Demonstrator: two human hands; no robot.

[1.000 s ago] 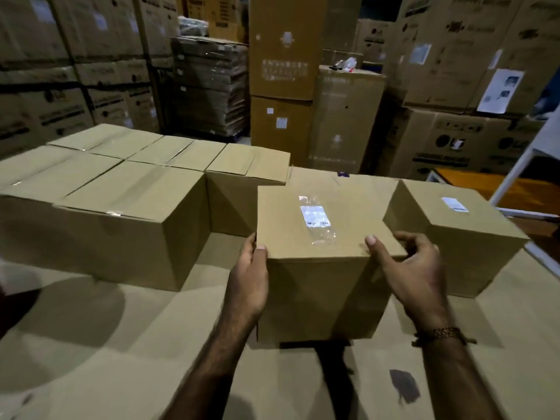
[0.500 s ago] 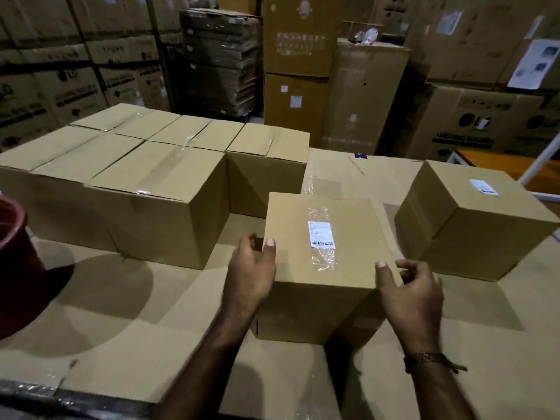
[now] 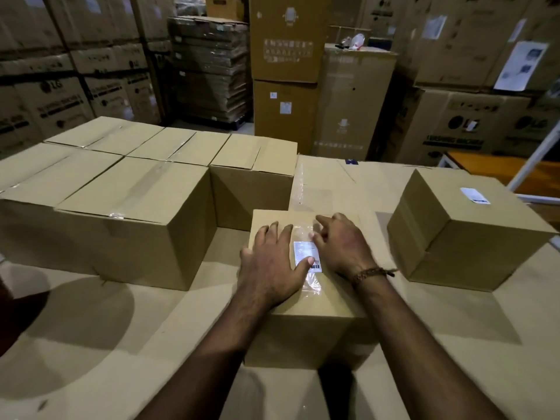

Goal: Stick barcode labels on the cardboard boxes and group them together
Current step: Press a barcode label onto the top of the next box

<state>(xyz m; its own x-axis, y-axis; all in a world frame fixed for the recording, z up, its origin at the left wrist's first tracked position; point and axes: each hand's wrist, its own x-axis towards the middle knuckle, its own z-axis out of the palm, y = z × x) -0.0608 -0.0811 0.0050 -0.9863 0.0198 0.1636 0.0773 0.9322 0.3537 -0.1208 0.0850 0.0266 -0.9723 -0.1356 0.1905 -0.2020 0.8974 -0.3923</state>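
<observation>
A small cardboard box (image 3: 306, 334) stands on the cardboard-covered table in front of me. On its top sits a white barcode label (image 3: 304, 253) under clear tape. My left hand (image 3: 269, 262) lies flat on the box top, its thumb pressing the label. My right hand (image 3: 341, 242) rests on the top just right of the label, fingers spread and slightly bent. A second small box (image 3: 463, 237) with a white label (image 3: 474, 195) on top stands apart at the right.
A block of several larger sealed boxes (image 3: 133, 213) fills the table's left and back. Bare table surface (image 3: 91, 344) lies at the front left and between the two small boxes. Tall stacked cartons (image 3: 285, 40) rise behind the table.
Both hands left the sides of the box and came onto its top, over the label. The box now sits lower and nearer to me on the table.
</observation>
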